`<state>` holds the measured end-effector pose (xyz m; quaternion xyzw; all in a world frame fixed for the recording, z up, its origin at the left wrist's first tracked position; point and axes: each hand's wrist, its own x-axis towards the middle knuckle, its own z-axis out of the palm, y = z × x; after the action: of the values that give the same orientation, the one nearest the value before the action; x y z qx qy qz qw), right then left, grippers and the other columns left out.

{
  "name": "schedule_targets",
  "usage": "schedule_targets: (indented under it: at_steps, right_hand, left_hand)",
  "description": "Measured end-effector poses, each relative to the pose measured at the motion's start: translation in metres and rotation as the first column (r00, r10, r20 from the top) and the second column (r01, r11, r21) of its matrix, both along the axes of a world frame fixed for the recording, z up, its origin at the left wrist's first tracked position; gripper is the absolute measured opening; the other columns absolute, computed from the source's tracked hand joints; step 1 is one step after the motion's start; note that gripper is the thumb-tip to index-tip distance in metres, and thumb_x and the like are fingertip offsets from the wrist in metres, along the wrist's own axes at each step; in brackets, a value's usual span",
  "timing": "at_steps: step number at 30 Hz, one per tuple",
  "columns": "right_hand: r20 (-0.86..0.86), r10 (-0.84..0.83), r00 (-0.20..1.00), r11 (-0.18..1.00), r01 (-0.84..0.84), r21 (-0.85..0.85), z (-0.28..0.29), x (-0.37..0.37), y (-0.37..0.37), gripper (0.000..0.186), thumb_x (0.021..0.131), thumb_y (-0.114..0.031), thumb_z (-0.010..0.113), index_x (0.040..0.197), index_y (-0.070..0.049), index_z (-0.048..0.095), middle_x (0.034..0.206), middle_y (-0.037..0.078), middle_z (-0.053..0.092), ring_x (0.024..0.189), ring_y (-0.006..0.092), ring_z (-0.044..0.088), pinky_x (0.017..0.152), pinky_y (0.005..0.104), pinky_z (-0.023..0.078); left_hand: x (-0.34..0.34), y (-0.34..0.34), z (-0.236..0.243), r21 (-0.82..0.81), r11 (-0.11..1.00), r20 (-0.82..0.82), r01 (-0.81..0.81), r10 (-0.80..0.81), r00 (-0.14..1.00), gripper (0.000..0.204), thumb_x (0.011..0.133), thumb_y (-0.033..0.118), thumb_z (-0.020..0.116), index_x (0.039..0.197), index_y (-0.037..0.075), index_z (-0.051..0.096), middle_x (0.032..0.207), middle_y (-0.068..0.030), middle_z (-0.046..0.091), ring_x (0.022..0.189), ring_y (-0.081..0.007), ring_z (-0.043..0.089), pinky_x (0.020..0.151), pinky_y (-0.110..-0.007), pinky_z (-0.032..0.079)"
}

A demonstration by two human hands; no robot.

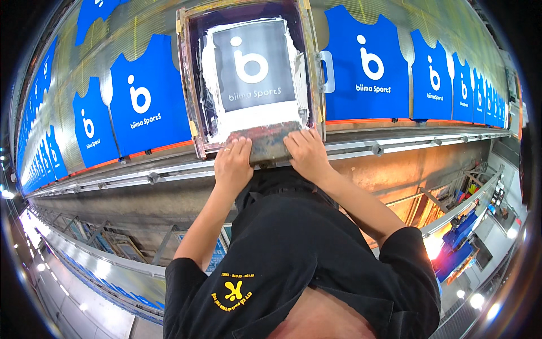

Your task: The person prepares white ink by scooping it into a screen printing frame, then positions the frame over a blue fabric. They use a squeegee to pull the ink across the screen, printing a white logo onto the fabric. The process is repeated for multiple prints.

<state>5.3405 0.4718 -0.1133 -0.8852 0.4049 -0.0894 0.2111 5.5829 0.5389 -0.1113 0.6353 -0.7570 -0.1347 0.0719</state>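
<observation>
A screen printing frame [187,85] lies on the long table straight ahead of me. Its dark mesh [276,53] carries a white round emblem with lettering below. Thick white ink [254,117] rims the stencil and pools along its near side. At the frame's near end rests a wide, worn squeegee [272,144], right behind the ink. My left hand [234,161] is closed over the squeegee's left end, fingers on top. My right hand [308,152] grips its right end the same way. The squeegee's lower edge is hidden from view.
Blue printed jersey panels lie along the table on both sides, such as one at the left [152,113] and one at the right [367,85]. A metal rail [361,151] with bolts runs along the table's near edge. Another long table [101,265] stands behind me.
</observation>
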Motion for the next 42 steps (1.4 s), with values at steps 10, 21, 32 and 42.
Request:
schedule_targets:
  at_steps: [10, 21, 32, 42]
  right_hand:
    - [0.008, -0.017, 1.000, 0.999, 0.018, -0.044, 0.008, 0.053, -0.207, 0.032, 0.078, -0.031, 0.087, 0.091, -0.006, 0.072, 0.086, 0.014, 0.070, 0.084, 0.0355, 0.068, 0.078, 0.0494, 0.049]
    - [0.003, -0.165, 0.986, 0.964, 0.162, -0.211, -0.030, 0.092, -0.285, 0.037, 0.081, -0.037, 0.087, 0.090, -0.005, 0.072, 0.089, 0.011, 0.072, 0.087, 0.0336, 0.068, 0.078, 0.0482, 0.052]
    - [0.085, -0.100, 0.991, 0.994, 0.102, -0.023, -0.008, 0.047, -0.115, 0.033, 0.069, -0.025, 0.090, 0.086, -0.009, 0.066, 0.081, 0.008, 0.066, 0.084, 0.0308, 0.067, 0.080, 0.0432, 0.047]
    - [0.050, -0.224, 0.973, 0.961, 0.229, -0.157, -0.021, 0.107, -0.329, 0.044, 0.079, -0.043, 0.087, 0.087, -0.004, 0.070, 0.088, 0.015, 0.071, 0.090, 0.0376, 0.070, 0.080, 0.0486, 0.054]
  left_hand:
    - [0.068, -0.243, 0.030, 0.352, 0.936, 0.130, 0.002, -0.051, 0.990, 0.056, 0.082, 0.070, 0.077, 0.094, 0.016, 0.081, 0.082, -0.0128, 0.077, 0.082, -0.0356, 0.076, 0.076, -0.048, 0.060]
    - [0.088, -0.310, -0.011, 0.108, 0.993, 0.128, -0.050, 0.036, 0.991, 0.051, 0.083, 0.064, 0.078, 0.095, 0.014, 0.080, 0.089, -0.0106, 0.077, 0.091, -0.0344, 0.075, 0.080, -0.048, 0.058]
    - [0.051, -0.149, 0.010, 0.358, 0.933, -0.016, -0.045, 0.055, 0.998, 0.040, 0.076, 0.049, 0.089, 0.088, 0.012, 0.079, 0.080, -0.0093, 0.076, 0.075, -0.0351, 0.073, 0.069, -0.049, 0.056]
    - [0.098, -0.358, 0.007, 0.140, 0.989, 0.142, -0.039, 0.018, 0.990, 0.051, 0.080, 0.061, 0.082, 0.095, 0.013, 0.081, 0.090, -0.0109, 0.079, 0.089, -0.0350, 0.076, 0.081, -0.047, 0.059]
